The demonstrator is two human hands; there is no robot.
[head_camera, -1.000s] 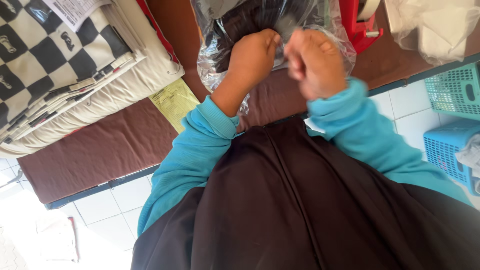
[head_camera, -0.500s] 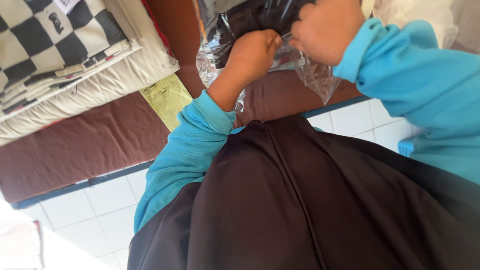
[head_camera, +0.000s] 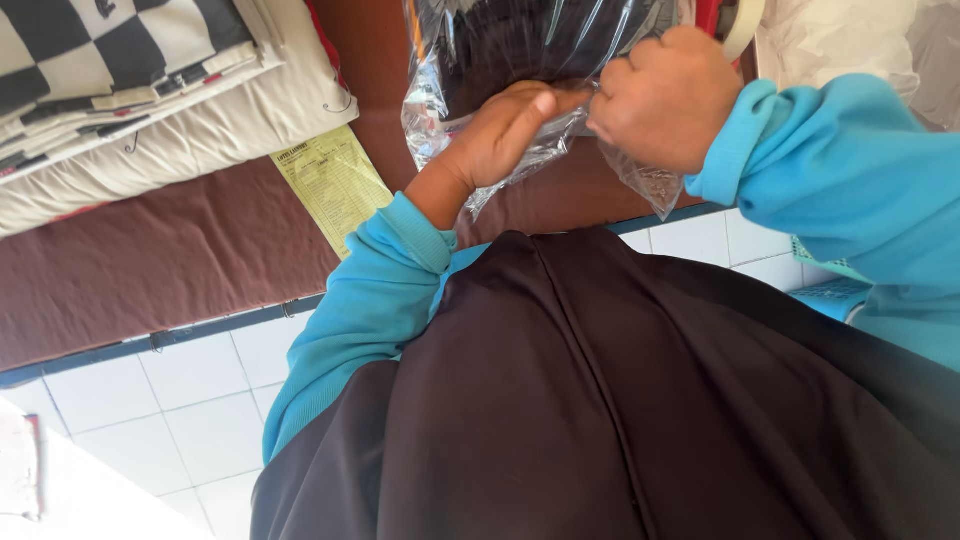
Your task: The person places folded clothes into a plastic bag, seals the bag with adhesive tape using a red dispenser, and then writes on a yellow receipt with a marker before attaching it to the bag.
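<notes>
A clear plastic bag [head_camera: 470, 60] with a dark folded garment [head_camera: 540, 40] inside lies on the brown-covered table [head_camera: 180, 270]. My left hand [head_camera: 495, 135] rests flat on the bag's near end, fingers together and pressing the plastic down. My right hand [head_camera: 665, 95] is closed in a fist around the bag's loose open edge, beside the left hand's fingertips. Both arms wear bright blue sleeves.
A stack of folded cloth, cream [head_camera: 170, 130] below and black-and-white checked [head_camera: 110, 45] on top, sits at the table's left. A yellow paper slip [head_camera: 335, 185] lies by the near edge. White plastic-wrapped items [head_camera: 850, 40] are at top right. A blue basket [head_camera: 835, 295] stands on the white tiled floor.
The view has shifted. My left hand has opened from a fist to lie flat on the bag. My right hand has moved up and right, gripping the bag's edge.
</notes>
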